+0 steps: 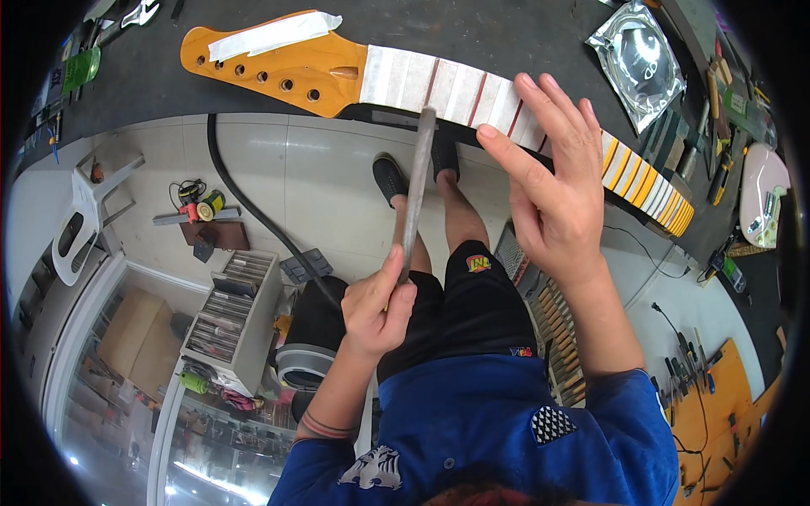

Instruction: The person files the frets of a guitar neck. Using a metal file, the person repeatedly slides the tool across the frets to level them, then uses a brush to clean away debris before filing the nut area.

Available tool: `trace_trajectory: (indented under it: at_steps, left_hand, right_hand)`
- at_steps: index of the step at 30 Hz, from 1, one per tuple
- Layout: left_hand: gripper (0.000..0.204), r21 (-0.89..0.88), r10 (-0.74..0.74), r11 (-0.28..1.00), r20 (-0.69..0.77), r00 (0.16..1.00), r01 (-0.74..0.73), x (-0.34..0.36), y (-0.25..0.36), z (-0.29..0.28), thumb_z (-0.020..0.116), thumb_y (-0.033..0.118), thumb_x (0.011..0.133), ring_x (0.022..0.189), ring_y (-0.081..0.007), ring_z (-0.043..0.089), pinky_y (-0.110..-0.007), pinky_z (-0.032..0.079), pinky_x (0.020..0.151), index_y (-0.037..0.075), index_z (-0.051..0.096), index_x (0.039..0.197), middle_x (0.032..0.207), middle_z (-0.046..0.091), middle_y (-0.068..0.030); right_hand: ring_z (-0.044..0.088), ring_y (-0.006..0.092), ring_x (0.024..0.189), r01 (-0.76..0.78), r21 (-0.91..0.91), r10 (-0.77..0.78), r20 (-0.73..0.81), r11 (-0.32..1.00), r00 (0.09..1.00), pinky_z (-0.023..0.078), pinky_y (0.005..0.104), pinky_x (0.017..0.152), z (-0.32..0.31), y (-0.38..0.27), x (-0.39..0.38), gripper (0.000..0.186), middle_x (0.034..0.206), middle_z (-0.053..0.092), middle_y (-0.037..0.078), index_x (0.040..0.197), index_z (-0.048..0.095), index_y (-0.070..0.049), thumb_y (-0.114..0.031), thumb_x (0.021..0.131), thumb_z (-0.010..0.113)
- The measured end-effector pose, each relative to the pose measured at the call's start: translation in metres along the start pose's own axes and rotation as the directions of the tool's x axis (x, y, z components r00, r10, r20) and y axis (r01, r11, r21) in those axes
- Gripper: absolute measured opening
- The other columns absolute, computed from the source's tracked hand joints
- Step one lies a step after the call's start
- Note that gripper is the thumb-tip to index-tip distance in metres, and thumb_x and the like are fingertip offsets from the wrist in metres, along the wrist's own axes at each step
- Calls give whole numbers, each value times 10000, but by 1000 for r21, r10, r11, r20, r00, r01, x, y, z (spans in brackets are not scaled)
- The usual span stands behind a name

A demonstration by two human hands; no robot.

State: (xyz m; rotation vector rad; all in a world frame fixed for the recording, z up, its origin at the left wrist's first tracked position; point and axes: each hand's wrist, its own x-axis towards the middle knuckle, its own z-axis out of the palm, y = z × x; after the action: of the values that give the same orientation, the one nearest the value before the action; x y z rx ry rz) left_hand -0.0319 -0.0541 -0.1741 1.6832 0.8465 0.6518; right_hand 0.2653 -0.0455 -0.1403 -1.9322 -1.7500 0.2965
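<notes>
A guitar neck (460, 88) lies along the edge of the dark workbench, its orange-brown headstock (295, 67) to the left. White tape strips cover much of the fretboard, with dark and reddish lines across between them; a further tape strip (274, 35) lies on the headstock. My left hand (377, 308) is closed round the lower end of a long, narrow grey file (416, 194). The file points upward, its tip at the near edge of the fretboard; I cannot tell whether it touches. Over the middle of the neck, my right hand (557, 185) has its fingers stretched and spread, fingertips at the fretboard.
A shiny silver packet (637, 63) sits on the bench (472, 25) at the far right, with assorted tools beyond it. Below are a white stool (84, 223), a black hose (245, 198) and a box of flat packets (228, 312). Tools hang on an orange board (717, 413).
</notes>
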Motion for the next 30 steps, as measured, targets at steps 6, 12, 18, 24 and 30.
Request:
trace_trajectory:
  at_steps: [6,12,18,24,30]
  left_hand:
    - [585,-92,-124,988,-3,992,124,4,3,5,757,-70,959,579,-166,584,-276,509,616,-99,648,1533,724,639,-70]
    - [594,-56,-104,993,58,993,107,7,4,4,763,-71,962,631,-180,663,-281,547,658,-81,648,1544,827,747,-137]
    - [599,-3,-122,992,79,989,123,46,21,9,733,-59,1000,711,-202,716,-288,584,724,-45,620,1588,1113,822,-223]
    - [641,15,-19,1000,0,1000,19,130,34,31,747,-38,1003,745,-291,766,-369,600,690,66,620,1623,1259,799,-242]
    - [617,260,-110,963,122,986,76,29,36,9,734,-107,975,1048,-335,843,-346,628,907,-66,615,1579,1253,805,-279]
  right_hand:
    - [573,449,1512,-1,-1,1,7,1000,1000,355,669,1261,-1,1,-1,551,1616,629,181,1357,825,-235,-25,849,781]
    - [573,448,1514,-4,-1,4,9,1000,1000,356,671,1260,-2,1,-1,548,1616,629,185,1352,828,-235,-30,845,785]
    - [574,449,1515,17,-6,-17,7,1000,1000,357,675,1259,-1,2,-1,530,1617,629,189,1339,834,-223,-43,842,793]
    - [578,447,1514,13,-12,-13,2,1000,1000,357,672,1260,-2,2,1,505,1623,627,194,1319,842,-204,-66,835,808]
    - [578,450,1515,9,-5,-9,8,1000,1000,358,668,1261,-2,1,-1,502,1617,633,194,1317,842,-203,-49,841,796]
